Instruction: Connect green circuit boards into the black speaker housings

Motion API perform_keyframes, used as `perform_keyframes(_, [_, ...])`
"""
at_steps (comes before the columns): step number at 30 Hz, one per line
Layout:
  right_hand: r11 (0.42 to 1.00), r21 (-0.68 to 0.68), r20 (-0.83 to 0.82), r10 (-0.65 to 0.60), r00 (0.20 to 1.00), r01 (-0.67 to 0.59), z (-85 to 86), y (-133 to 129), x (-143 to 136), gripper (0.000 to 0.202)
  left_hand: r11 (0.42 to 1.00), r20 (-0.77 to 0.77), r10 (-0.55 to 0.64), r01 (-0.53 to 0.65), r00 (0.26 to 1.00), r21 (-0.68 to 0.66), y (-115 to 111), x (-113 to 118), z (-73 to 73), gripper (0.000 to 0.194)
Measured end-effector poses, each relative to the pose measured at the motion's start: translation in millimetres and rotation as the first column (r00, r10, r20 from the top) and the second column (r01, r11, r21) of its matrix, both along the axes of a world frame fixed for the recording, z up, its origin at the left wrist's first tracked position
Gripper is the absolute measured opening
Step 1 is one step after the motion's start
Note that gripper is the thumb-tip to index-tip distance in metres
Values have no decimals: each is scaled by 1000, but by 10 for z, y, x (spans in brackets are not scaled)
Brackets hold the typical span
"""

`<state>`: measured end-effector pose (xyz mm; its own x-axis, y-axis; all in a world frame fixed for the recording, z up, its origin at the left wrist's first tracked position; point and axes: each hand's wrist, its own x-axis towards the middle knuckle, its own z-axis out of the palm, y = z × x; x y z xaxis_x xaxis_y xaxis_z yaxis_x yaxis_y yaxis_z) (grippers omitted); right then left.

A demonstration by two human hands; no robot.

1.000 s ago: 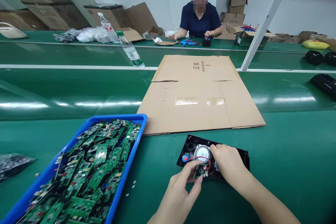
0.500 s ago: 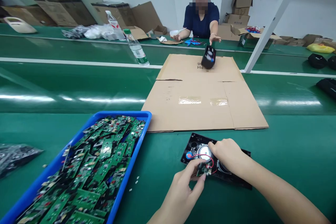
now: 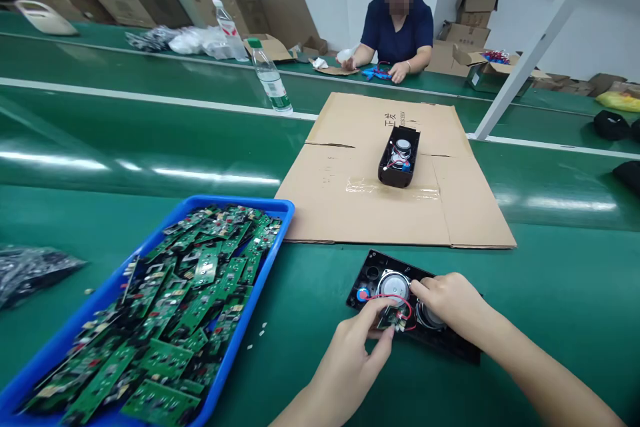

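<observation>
A black speaker panel [image 3: 373, 271] with two round speakers lies on the green table in front of me. A small circuit board [image 3: 393, 317] with red wires sits over its lower edge, pinched between the thumb and fingers of my left hand [image 3: 353, 353]. My right hand [image 3: 453, 300] is closed above the panel beside the right-hand speaker; what its fingers hold, if anything, is hidden. A blue round part [image 3: 363, 295] rests at the panel's left end. On the cardboard sheet [image 3: 320, 210] stands a black speaker housing [image 3: 396, 175] with speakers and wires inside.
A blue tray [image 3: 257, 293] heaped with green circuit boards is at the left. Small white bits lie beside it. Across the bench a person [image 3: 397, 30] touches blue wired parts [image 3: 376, 72]. Two bottles, one a green-capped bottle [image 3: 274, 83], and a slanting metal post [image 3: 535, 47] stand farther back.
The black housing has slid toward me along the cardboard, and the person's hand has let go of it and drawn back to the blue parts. My hands remain at the panel; the view has shifted slightly.
</observation>
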<state>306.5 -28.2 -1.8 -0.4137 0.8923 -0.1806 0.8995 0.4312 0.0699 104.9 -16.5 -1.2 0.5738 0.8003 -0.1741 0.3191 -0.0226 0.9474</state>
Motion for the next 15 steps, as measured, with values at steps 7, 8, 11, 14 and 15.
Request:
perform_keyframes(7, [867, 438, -340, -86, 936, 239, 155, -348, 262, 27, 995, -22, -11, 13, 1000, 99, -25, -31, -100, 26])
perform_keyframes(8, [836, 472, -382, -92, 919, 280, 164, -406, 274, 27, 994, -34, -1, 5, 999, 111, -33, -31, -111, 27])
perform_keyframes(11, [812, 487, -389, -127, 913, 321, 147, -569, 243, 27, 992, -60, 28, -21, 998, 121, -59, -35, -116, 25])
perform_keyframes(14, [791, 513, -387, -134, 912, 333, 104, -692, 159, 25, 992, -24, 51, -48, 998, 115, -86, -48, -103, 23])
perform_keyframes(15, [784, 522, -396, -126, 910, 336, 91, -721, 132, 24, 992, -19, 64, -62, 998, 107, -95, -55, -102, 23])
